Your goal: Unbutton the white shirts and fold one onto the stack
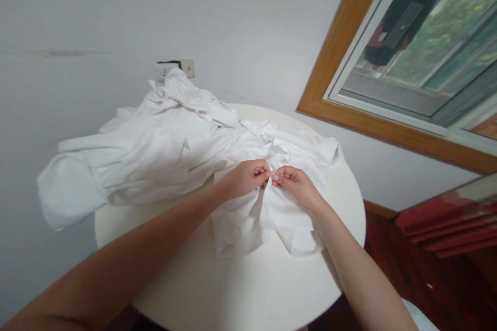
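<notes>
A crumpled white garment, by its look a shirt (287,212), is spread over the round table. My left hand (250,176) pinches its cloth near the middle, thumb and fingers pressed together. Right beside it, my right hand (293,182) grips the same spot, and the fingertips of both hands nearly touch. Cloth rises in a fold at the pinch and drapes down toward me. Whether a button sits between the fingers is too small to tell. Against the left side of this shirt lies a heap of white clothes (147,160), part of it hanging over the table's left edge.
The round white table (240,295) stands close to a pale wall (248,20) with a socket plate (188,68). At the right is a wood-framed window (388,132). Below it, a red cloth (446,212) hangs near the dark reddish floor (411,269).
</notes>
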`<action>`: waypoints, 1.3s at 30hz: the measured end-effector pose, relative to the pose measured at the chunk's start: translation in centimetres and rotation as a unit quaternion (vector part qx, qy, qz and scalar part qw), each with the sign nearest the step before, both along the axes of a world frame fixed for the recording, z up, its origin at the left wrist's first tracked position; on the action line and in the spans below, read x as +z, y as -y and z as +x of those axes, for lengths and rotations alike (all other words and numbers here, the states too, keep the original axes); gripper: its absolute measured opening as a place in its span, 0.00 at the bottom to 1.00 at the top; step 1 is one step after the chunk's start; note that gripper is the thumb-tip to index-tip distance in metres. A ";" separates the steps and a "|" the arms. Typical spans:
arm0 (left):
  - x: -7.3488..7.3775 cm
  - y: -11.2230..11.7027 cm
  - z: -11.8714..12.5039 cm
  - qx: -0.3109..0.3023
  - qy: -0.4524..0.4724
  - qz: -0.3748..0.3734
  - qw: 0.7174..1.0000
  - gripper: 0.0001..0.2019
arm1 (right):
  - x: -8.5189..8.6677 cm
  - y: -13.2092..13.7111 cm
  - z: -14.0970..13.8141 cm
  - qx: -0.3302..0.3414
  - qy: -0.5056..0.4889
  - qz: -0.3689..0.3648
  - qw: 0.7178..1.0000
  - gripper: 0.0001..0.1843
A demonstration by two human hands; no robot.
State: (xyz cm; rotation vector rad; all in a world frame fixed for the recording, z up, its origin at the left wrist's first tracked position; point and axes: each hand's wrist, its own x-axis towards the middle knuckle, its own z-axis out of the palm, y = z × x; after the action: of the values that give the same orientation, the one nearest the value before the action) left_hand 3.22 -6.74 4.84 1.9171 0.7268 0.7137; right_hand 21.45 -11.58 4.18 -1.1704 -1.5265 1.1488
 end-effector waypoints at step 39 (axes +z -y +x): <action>0.5 0.8 0.2 0.080 -0.159 0.190 0.966 0.06 | -1.7 0.1 -0.8 -0.065 0.134 0.143 0.978 0.14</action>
State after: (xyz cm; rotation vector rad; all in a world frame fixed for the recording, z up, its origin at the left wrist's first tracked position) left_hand 3.47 -7.50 5.37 2.3778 1.0106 0.6878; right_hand 20.60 -11.67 2.50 -1.2393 -1.7230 0.6760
